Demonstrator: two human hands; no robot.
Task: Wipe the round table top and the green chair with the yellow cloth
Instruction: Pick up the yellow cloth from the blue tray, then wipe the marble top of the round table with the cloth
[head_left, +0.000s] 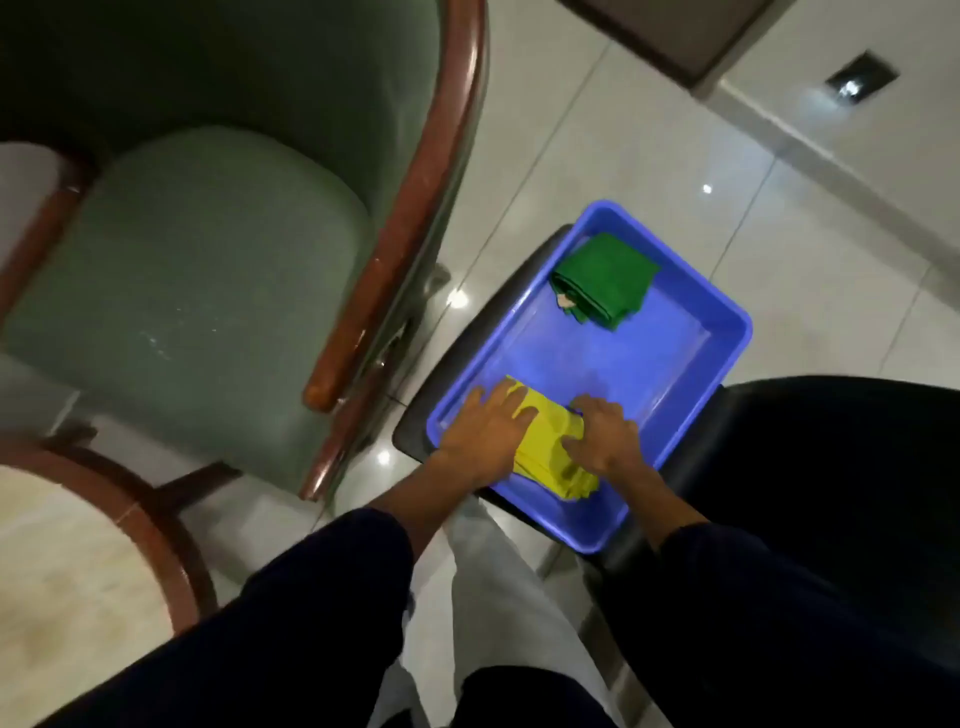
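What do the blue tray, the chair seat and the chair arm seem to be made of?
Blue tray: probably moulded plastic, since its walls are smooth, evenly coloured and slightly glossy.
Chair seat: padded green upholstery, perhaps vinyl or leather, with scuffs and a dull sheen.
Chair arm: likely varnished wood, being reddish-brown with shiny highlights.

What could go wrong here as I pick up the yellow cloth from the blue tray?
1. The blue tray sits on a dark seat with its near corner past the edge; pressing down with both hands could tip it.
2. The left hand and right hand lie flat on the yellow cloth, so it may unfold when lifted.
3. The green cloth is close by; don't take it instead.
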